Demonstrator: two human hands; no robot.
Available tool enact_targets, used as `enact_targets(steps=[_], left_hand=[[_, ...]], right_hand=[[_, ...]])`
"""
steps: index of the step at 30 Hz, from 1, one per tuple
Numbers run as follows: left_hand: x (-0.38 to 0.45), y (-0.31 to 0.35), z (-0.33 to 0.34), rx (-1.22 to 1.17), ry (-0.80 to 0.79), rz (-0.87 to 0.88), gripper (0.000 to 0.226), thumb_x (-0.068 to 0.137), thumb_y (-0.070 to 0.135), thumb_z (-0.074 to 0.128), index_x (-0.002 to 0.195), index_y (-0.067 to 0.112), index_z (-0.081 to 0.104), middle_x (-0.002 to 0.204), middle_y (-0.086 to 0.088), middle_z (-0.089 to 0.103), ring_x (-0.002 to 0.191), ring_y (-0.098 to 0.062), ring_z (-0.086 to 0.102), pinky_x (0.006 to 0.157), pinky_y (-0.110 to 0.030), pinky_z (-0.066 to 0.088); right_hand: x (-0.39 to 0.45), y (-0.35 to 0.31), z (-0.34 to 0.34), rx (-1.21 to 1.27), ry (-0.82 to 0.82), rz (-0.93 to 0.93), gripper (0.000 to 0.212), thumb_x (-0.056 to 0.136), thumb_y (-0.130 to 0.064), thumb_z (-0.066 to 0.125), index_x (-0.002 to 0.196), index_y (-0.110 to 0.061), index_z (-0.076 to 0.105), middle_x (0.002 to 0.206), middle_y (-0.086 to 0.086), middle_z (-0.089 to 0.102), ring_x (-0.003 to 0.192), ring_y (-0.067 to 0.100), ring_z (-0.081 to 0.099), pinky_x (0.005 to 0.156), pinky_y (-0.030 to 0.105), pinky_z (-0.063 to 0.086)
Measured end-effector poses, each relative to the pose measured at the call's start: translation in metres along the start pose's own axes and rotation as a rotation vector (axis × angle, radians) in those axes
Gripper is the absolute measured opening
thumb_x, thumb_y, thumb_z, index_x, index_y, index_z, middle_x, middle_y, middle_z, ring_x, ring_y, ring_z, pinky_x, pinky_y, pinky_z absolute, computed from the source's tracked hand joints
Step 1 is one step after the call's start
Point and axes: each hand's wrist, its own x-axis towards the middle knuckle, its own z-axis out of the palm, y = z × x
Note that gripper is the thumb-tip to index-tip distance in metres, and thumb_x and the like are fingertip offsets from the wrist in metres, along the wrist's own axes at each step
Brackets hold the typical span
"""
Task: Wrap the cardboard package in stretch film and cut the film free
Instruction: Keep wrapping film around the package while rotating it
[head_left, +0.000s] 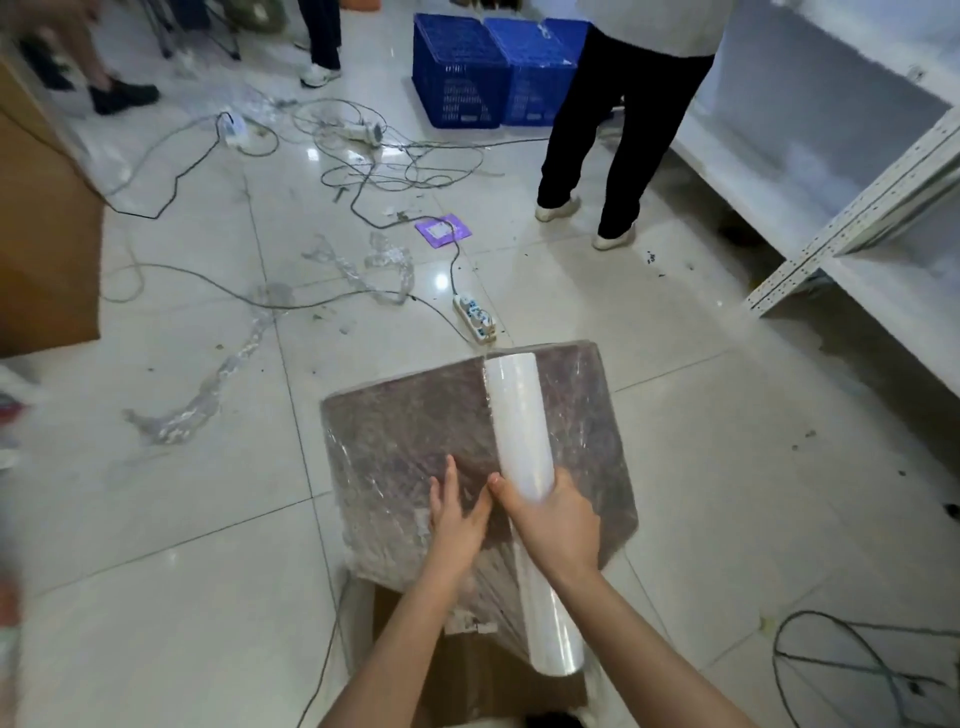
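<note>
The cardboard package (405, 426) stands on the tiled floor in front of me, its top face covered in shiny, wrinkled stretch film. A long white roll of stretch film (519, 415) lies across that top, running from the far edge back toward me. My right hand (553, 525) grips the roll around its middle. My left hand (457, 514) lies flat on the filmed top just left of the roll, fingers straight and spread. A sheet of film stretches from the roll down to the package's near side.
Crumpled film scraps (218, 384) and loose cables (389, 161) litter the floor to the left and ahead. A white power strip (475, 317) lies just beyond the package. A person in dark trousers (613, 135) stands ahead, by blue crates (493, 73). White shelving (857, 218) is on the right.
</note>
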Motion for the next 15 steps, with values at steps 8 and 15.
enact_targets(steps=[8,15], left_hand=[[0.001,0.004,0.009,-0.098,0.204,-0.057,0.091,0.073,0.061,0.052,0.149,0.044,0.005,0.159,0.001,0.003,0.141,-0.031,0.025,0.082,-0.041,0.058],[-0.003,0.001,0.033,-0.06,0.329,-0.007,0.086,0.076,0.056,0.052,0.15,0.036,0.011,0.152,-0.006,0.024,0.133,-0.034,0.037,0.09,-0.043,0.053]], right_hand=[[0.024,0.007,-0.002,0.019,-0.109,-0.172,0.057,0.073,-0.068,0.06,0.103,-0.021,0.053,0.09,-0.002,0.06,0.085,0.02,0.06,0.074,0.031,0.049],[0.041,0.037,-0.014,0.147,-0.239,-0.264,0.054,0.067,-0.067,0.067,0.097,-0.023,0.054,0.089,-0.007,0.056,0.081,0.014,0.058,0.071,0.033,0.049]])
